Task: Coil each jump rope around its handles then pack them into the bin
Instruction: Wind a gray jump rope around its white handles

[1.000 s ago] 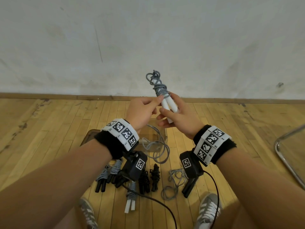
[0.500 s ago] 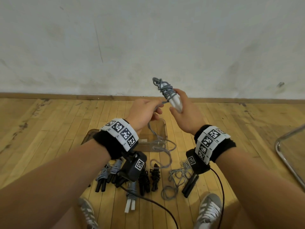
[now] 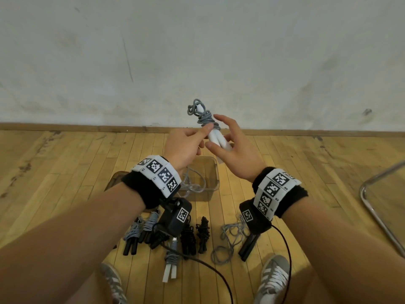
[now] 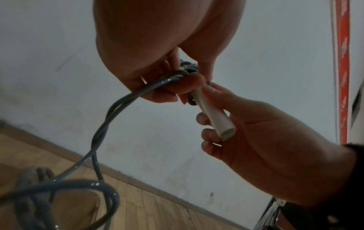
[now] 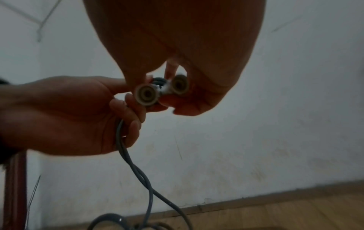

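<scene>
I see both hands raised in front of the wall point(image 3: 197, 51), above the bin point(image 3: 213, 172). The left hand point(image 3: 184, 148) is left of the handles point(image 3: 217, 139); the right hand point(image 3: 236, 154) is right of them. The rope point(image 3: 202, 116) is coiled around the handles' upper end; its slack hangs from the left hand into the bin. The bin stands on the floor point(image 3: 65, 172), between the wall and the shoes point(image 3: 274, 277). Nearer me than the bin, coiled ropes point(image 3: 188, 238) lie side by side on the floor. To their right lies a loose rope point(image 3: 228, 238). A chair leg point(image 3: 372, 211) stands at far right.
</scene>
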A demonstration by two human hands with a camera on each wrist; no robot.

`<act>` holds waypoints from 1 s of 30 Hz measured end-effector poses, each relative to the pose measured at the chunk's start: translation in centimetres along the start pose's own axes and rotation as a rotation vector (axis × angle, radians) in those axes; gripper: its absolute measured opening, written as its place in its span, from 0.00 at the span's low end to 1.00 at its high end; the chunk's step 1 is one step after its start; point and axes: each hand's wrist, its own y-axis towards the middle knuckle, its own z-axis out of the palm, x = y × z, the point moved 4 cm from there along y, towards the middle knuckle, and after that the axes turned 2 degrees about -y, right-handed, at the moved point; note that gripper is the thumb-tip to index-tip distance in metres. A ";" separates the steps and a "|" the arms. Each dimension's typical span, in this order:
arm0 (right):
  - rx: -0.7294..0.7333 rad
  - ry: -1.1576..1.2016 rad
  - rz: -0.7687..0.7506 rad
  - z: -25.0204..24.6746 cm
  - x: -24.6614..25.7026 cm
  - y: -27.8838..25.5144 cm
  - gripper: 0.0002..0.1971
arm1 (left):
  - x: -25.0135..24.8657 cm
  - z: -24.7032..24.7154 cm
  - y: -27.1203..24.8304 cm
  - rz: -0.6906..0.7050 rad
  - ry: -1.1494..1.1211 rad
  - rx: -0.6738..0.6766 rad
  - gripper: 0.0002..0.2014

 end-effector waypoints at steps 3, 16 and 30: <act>0.009 0.301 0.151 0.1 -0.2 0.1 0.31 | -0.2 0.2 0.0 -0.006 -0.056 0.037 0.19; -0.041 -0.093 0.168 -1.5 -3.0 0.8 0.28 | 1.4 0.1 0.6 -0.068 0.129 0.116 0.11; -0.051 -0.283 0.115 -0.9 -2.8 1.0 0.20 | 0.6 0.7 0.0 -0.052 -0.019 0.106 0.11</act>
